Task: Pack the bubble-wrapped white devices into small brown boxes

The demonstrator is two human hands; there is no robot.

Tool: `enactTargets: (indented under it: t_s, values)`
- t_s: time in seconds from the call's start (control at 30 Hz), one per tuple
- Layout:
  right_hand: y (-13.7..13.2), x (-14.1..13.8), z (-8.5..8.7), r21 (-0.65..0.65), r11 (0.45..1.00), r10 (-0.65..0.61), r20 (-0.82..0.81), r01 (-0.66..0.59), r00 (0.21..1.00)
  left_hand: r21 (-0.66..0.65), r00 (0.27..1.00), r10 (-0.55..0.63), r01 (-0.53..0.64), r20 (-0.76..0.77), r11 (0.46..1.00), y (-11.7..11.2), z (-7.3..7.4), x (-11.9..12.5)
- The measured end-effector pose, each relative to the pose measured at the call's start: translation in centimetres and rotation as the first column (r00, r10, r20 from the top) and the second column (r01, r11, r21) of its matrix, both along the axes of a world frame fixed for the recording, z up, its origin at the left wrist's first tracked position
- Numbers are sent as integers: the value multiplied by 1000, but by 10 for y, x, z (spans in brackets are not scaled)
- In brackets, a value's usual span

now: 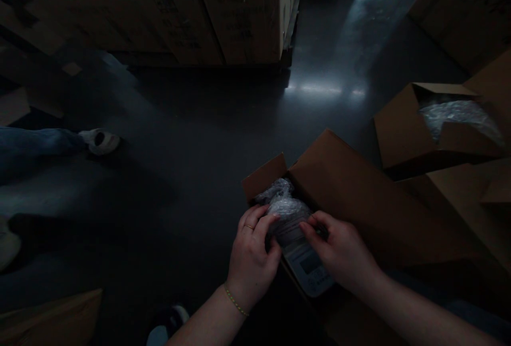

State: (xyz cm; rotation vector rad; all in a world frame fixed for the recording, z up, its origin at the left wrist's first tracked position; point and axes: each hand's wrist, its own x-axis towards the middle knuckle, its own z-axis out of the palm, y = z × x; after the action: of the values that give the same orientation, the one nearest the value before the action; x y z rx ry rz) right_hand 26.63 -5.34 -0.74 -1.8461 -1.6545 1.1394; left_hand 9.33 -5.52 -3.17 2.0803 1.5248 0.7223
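Observation:
An open cardboard box [339,175] stands in front of me, its flaps raised. Inside it, crumpled clear bubble wrap [289,208] lies over the upper part of a pale device [309,266] with a dark display and small markings. My left hand [255,255], with a ring and a thin yellow-green bracelet, curls its fingers onto the left side of the wrap. From the right, my right hand [339,245] pinches the wrap's edge between thumb and fingers, just above the display. The fingers partly hide the wrap and the box's inner sides.
Another open carton [407,128] holding bubble wrap sits at right. Large stacked cartons [239,10] rise at the back. Another person's shoe [101,141] and jeans leg show at left. A cardboard piece [51,316] lies at lower left on the dark floor [179,122].

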Motion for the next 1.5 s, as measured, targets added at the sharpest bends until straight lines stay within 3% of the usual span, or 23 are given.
enactTargets:
  t_s: [0.13,0.6,1.5]
  values:
    - [-4,5,-1,-6,1000,-18,-82,18,996,5,1000,12,-12,17,1000,1,-1,0]
    - [0,0,-1,-2,1000,26,-2,-26,1000,-6,991,41,-41,127,999,4,-6,-4]
    - [1,-4,-6,1,999,34,80,-34,996,14,993,23,-25,117,1000,4,-5,-5]
